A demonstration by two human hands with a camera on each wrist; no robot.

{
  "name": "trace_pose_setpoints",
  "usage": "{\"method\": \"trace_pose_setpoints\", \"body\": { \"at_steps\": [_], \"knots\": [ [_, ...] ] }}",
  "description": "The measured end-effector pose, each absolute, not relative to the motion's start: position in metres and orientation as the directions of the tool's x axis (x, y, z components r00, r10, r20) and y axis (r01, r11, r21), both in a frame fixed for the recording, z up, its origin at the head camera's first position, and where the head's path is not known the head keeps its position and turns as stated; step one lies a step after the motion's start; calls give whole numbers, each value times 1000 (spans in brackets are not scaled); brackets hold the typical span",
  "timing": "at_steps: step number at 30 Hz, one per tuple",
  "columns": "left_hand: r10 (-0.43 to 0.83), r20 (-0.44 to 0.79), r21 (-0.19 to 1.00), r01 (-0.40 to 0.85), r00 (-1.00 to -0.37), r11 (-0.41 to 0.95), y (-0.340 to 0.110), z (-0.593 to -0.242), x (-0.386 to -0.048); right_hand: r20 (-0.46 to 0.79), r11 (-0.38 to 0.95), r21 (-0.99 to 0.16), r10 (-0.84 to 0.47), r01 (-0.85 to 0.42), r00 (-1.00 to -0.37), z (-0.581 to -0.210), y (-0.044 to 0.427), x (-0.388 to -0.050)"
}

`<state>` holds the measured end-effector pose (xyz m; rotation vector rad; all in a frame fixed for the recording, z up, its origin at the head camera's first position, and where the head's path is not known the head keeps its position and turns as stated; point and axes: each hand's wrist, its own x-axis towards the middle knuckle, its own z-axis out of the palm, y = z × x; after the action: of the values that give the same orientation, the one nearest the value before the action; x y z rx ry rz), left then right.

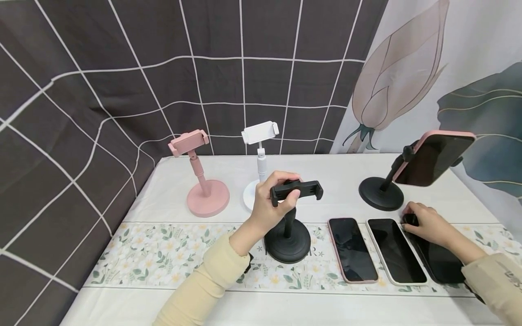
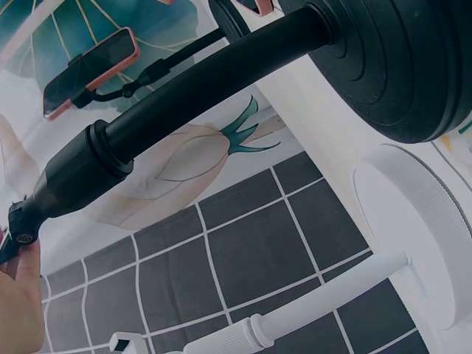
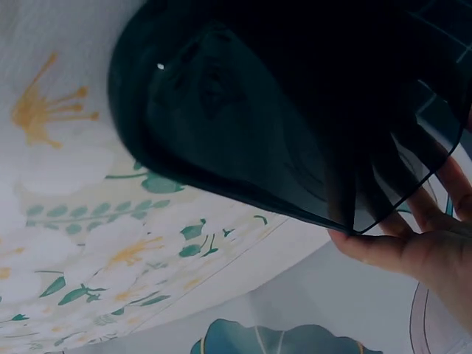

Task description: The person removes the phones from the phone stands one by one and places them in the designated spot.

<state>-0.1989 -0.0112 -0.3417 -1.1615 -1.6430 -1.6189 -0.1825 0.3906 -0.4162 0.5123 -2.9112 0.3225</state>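
My left hand (image 1: 266, 210) grips the clamp of a black phone stand (image 1: 287, 246) between thumb and fingers; the stand's round base is on the table. The left wrist view shows its stem (image 2: 214, 81) up close. At the right, my right hand (image 1: 430, 226) holds the far end of a black phone (image 1: 440, 260), its fingers bent over the edge. In the right wrist view, fingers reflect in the phone's dark glass (image 3: 236, 125). Left of it lie a phone with a pale rim (image 1: 397, 251) and a pink-rimmed phone (image 1: 353, 250), both screen up.
Behind at the right, another black stand (image 1: 381, 194) carries a pink-cased phone (image 1: 436, 158). A pink stand (image 1: 208, 199) is at the back left, and a white stand (image 1: 261, 134) is behind my left hand. Dark grid cloth (image 1: 212, 81) hangs behind the table.
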Motion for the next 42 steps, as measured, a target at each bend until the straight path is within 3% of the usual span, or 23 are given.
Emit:
{"method": "trace_pose_setpoints", "body": {
  "at_steps": [7,19,26,30,36,42],
  "knots": [
    [202,863,491,863,-463,-120,-11,-342,-199,102,937,-222,-252,-269,-962,-415,390,-182],
    [200,869,484,861,-452,-159,-8,-341,-199,185,938,-197,-251,-286,-950,-425,392,-181],
    [194,868,491,850,-458,-189,-9,-344,-196,37,952,-240,-186,-190,-982,-417,387,-181],
    [195,863,501,843,-467,-196,-10,-344,-195,36,960,-235,-150,-154,-988,-407,377,-179],
    [224,859,501,847,-461,-179,-14,-346,-195,169,949,-117,-273,-294,-947,-389,343,-171],
    [309,820,521,852,-481,-56,-23,-352,-197,369,866,-30,-454,-499,-811,-375,296,-158]
  ]
}}
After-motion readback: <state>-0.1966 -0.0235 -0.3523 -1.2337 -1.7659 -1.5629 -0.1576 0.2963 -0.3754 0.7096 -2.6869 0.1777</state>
